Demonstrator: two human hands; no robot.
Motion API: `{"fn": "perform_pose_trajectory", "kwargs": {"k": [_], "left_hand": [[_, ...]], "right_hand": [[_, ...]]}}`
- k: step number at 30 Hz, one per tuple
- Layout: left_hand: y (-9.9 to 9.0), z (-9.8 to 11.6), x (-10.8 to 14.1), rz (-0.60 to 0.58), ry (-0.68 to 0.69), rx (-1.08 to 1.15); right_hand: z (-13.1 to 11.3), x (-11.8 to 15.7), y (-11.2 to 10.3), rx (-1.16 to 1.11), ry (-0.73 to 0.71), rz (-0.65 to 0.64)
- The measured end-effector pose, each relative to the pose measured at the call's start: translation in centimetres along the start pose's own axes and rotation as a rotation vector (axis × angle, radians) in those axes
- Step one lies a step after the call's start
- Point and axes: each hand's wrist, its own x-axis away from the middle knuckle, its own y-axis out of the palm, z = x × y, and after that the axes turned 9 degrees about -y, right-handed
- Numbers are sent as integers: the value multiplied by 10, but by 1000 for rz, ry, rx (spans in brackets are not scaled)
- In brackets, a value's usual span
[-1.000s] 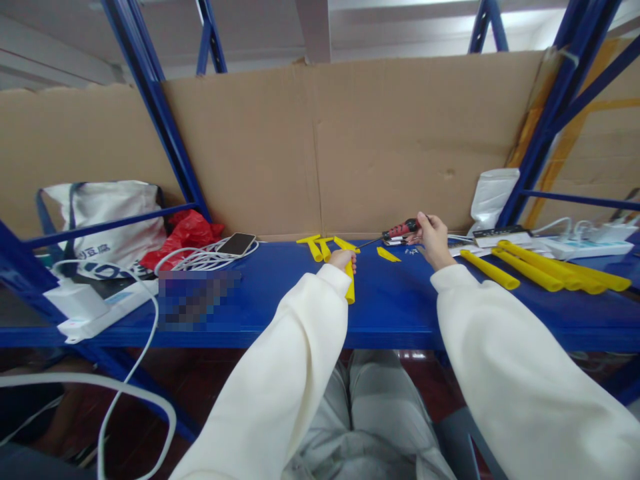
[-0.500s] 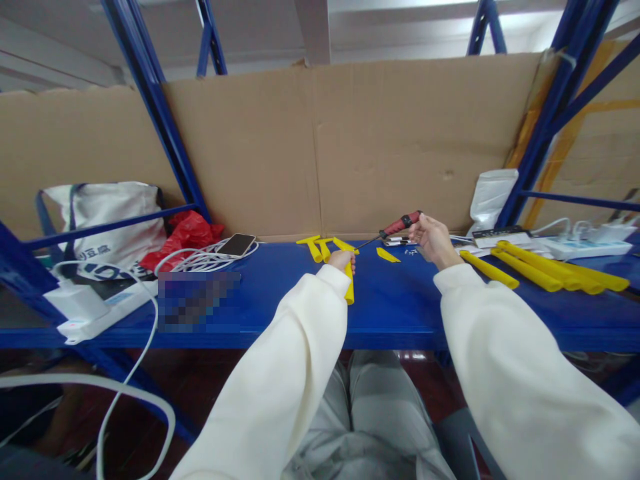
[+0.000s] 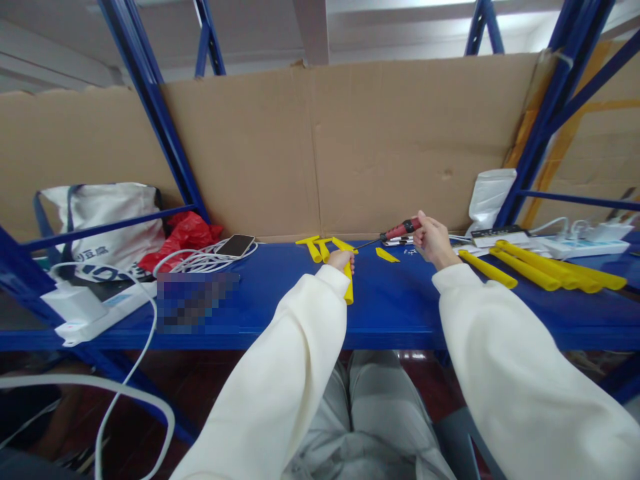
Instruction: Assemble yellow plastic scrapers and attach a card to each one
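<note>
Open blue tabletop [image 3: 395, 303] is stretching nearward of the red screwdriver [image 3: 400, 229] — room for a hand — while the left hand [image 3: 341, 259] is blocking its tip end, cardboard [image 3: 400, 147] is walling its far side, and yellow tubes [image 3: 525, 268] are crowding farther right.

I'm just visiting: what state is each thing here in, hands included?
Left hand: closed around a yellow tube
Screwdriver: slanted, shaft angled down toward that hand
Right hand: gripping the handle's end
Phone: lying flat, screen dark
White cable: loosely coiled
Red plastic bag: crumpled
Yellow tubes at right: lying down, none held
</note>
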Motion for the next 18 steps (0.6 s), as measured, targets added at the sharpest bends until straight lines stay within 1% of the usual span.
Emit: {"fn": "perform_pose_trajectory", "kwargs": {"k": [5,9,13,18], "left_hand": [[0,0,-1,21,-6,-18],[-1,0,-4,31,-18,-39],[-1,-1,-7,34,-22,-91],[-2,-3,-12,42,-18,-139]], "right_hand": [[-6,2,0,-51,10,-90],[-4,0,-2,-92,-10,-129],[-2,-1,-2,-108,-59,-107],[1,0,0,-44,-62,-45]]}}
